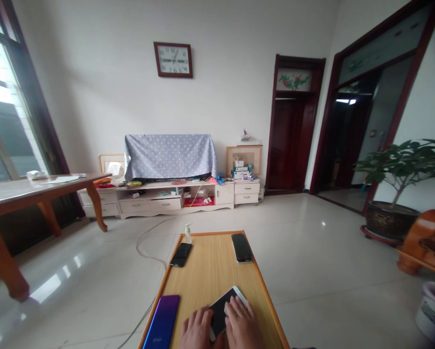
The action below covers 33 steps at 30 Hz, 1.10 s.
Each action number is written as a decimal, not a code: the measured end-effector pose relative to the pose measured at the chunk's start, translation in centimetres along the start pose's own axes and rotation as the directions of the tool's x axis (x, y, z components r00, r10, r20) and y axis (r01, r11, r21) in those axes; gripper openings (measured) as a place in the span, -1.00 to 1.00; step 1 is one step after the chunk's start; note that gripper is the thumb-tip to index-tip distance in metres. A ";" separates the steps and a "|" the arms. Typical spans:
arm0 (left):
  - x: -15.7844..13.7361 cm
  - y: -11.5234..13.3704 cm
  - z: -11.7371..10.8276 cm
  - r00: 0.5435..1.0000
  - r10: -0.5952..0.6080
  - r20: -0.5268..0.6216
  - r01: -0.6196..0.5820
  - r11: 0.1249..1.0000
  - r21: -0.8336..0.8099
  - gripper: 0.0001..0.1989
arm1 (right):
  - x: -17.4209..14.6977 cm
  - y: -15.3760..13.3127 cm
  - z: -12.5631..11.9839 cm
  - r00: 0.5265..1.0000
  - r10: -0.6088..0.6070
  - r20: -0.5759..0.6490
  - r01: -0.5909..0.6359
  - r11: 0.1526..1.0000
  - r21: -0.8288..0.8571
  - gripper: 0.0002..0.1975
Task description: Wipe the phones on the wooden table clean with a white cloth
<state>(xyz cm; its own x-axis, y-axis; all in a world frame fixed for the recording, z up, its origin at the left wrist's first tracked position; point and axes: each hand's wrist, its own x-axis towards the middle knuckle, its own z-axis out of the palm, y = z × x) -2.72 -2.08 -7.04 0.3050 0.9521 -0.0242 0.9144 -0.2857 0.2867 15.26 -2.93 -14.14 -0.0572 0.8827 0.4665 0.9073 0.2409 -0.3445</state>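
Note:
At the near end of the narrow wooden table lies a white-framed smartphone (219, 312), tilted at an angle with its dark screen up. My left hand (197, 329) grips its lower left edge, fingers curled and thumb near the bottom. My right hand (242, 324) rests over the right part of the screen, fingers bent and close together. A small pale bit shows at its fingertips; what it is I cannot make out. Left of my hands is a purple-blue phone (162, 322), back up. Farther off lie a black phone (181, 255) and another dark-screened phone (242, 248).
A small pump bottle (188, 233) stands at the far left corner of the wooden table (212, 271). A cable (140, 242) runs over the floor on the left. Beyond are a low cabinet (152, 205), a bigger table (57, 186) and a potted plant (392, 218).

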 end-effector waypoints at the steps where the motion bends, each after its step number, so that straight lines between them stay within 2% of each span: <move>1: 0.1 0.0 0.0 1.000 -0.005 0.003 0.005 1.000 0.008 -0.47 | -0.2 -0.1 0.4 1.000 -0.019 0.025 0.018 1.000 0.004 -0.58; 4: 0.3 -0.1 0.1 0.999 -0.012 0.041 0.011 1.000 0.028 -0.45 | -0.6 -0.5 1.5 0.996 -0.048 0.074 0.046 0.999 0.023 -0.52; 7: 0.6 -0.1 0.2 0.996 -0.026 0.081 0.023 0.999 0.038 -0.40 | -0.7 -1.1 1.4 0.992 -0.030 0.124 0.026 0.999 0.038 -0.54; 11: 0.5 0.1 0.2 0.998 -0.021 0.062 0.018 0.999 0.050 -0.44 | 0.4 -1.4 -1.3 0.971 0.038 0.235 -0.048 0.998 0.036 -0.55; 14: 0.4 0.3 0.1 0.999 0.000 0.043 -0.002 0.998 0.056 -0.46 | 1.6 -1.5 -3.4 0.959 0.177 0.220 -0.169 0.984 -0.055 -0.51; 17: 0.4 0.3 0.1 0.999 -0.003 0.045 0.000 0.999 0.052 -0.45 | 2.1 -1.8 -3.5 0.950 0.231 0.210 -0.217 0.972 -0.091 -0.46; 19: 0.5 0.3 0.2 0.998 -0.015 0.058 0.012 0.998 0.054 -0.45 | 1.9 -2.1 -2.6 0.952 0.190 0.239 -0.181 0.982 -0.059 -0.44; 22: 0.6 0.2 0.3 0.997 -0.035 0.063 0.031 0.997 0.066 -0.44 | 1.2 -2.1 -1.1 0.961 0.064 0.268 -0.072 0.997 0.023 -0.45; 28: 0.5 0.3 0.1 0.999 -0.019 0.042 0.017 0.998 0.056 -0.46 | 0.3 -1.0 -0.1 0.992 0.032 0.119 -0.036 0.999 0.029 -0.50; 33: 0.5 0.3 0.2 0.999 -0.018 0.033 0.015 0.998 0.066 -0.45 | 0.0 -1.0 0.2 0.987 -0.095 0.132 0.093 0.995 0.022 -0.55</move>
<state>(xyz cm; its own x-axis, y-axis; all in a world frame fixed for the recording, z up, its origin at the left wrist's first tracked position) -2.26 -1.72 -7.19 0.2975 0.9528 -0.0606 0.9347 -0.2777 0.2221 14.31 -3.09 -13.97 -0.1979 0.9014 0.3851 0.8887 0.3308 -0.3175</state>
